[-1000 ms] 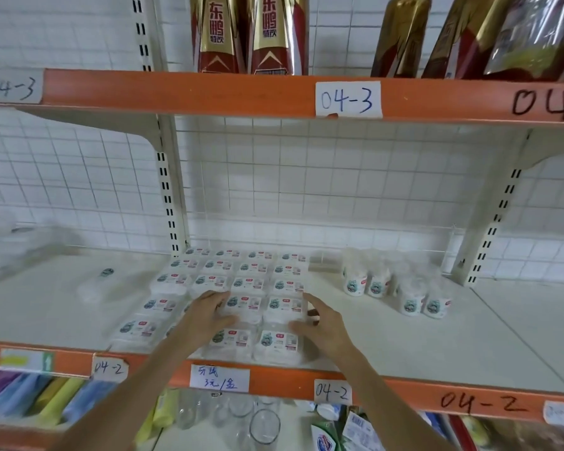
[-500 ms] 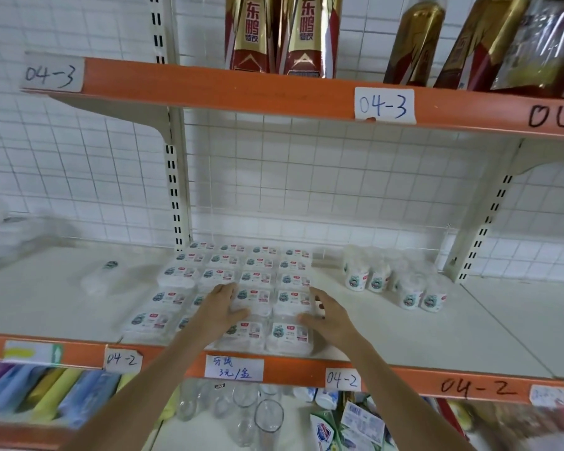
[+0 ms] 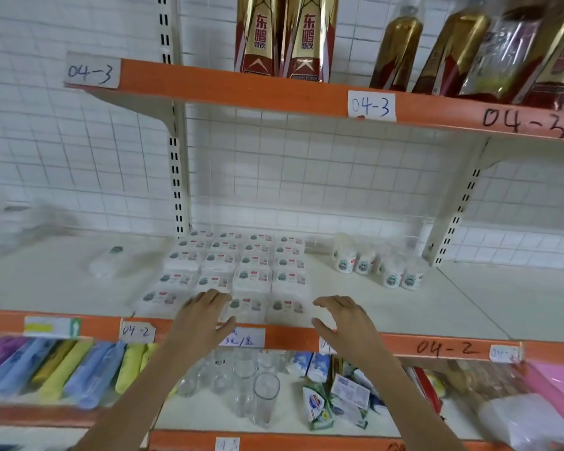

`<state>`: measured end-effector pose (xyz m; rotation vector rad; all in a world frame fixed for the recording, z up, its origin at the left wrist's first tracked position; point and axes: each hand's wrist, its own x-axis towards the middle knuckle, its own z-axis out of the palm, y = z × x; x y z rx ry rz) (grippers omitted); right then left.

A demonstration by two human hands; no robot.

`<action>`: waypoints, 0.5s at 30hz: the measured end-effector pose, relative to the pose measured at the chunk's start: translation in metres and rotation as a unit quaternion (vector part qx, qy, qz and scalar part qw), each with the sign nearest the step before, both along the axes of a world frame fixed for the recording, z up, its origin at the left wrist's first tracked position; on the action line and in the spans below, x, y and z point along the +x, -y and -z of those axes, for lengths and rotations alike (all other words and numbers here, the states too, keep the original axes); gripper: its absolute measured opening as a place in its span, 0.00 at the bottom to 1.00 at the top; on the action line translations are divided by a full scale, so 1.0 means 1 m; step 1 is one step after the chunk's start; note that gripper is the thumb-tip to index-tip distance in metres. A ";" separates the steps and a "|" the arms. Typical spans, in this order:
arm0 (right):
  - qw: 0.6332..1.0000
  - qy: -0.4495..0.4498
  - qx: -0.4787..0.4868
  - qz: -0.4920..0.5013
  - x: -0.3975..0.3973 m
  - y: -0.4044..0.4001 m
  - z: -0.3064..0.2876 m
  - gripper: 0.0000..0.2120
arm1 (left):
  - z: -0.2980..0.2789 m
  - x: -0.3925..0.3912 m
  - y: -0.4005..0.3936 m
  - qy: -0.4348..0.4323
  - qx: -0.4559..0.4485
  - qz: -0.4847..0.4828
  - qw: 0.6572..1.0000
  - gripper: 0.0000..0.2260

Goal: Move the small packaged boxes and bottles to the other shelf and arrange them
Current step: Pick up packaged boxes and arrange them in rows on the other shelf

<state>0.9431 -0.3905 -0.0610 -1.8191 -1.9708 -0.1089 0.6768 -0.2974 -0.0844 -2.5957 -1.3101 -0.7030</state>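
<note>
I have drawn both hands back off the boxes (image 3: 241,275), gridded at the shelf (image 3: 404,307) front. Left hand (image 3: 202,315) and right hand (image 3: 342,320) hover empty, fingers spread. Grid appears squared; bottles (image 3: 375,266) remain.

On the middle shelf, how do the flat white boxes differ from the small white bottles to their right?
The flat white boxes lie low in a tidy grid of rows from front to back; the small white bottles stand upright in a loose cluster. The boxes are rectangular, the bottles round. The boxes reach the shelf's front edge, between the left hand and the right hand; the bottles sit further back. Both are white with small coloured labels.
</note>
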 end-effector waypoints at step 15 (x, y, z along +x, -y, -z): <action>0.990 0.041 -0.086 -0.100 -0.043 0.124 0.062 0.18 | 0.056 -0.077 0.181 -0.045 -0.103 -0.112 0.987 0.14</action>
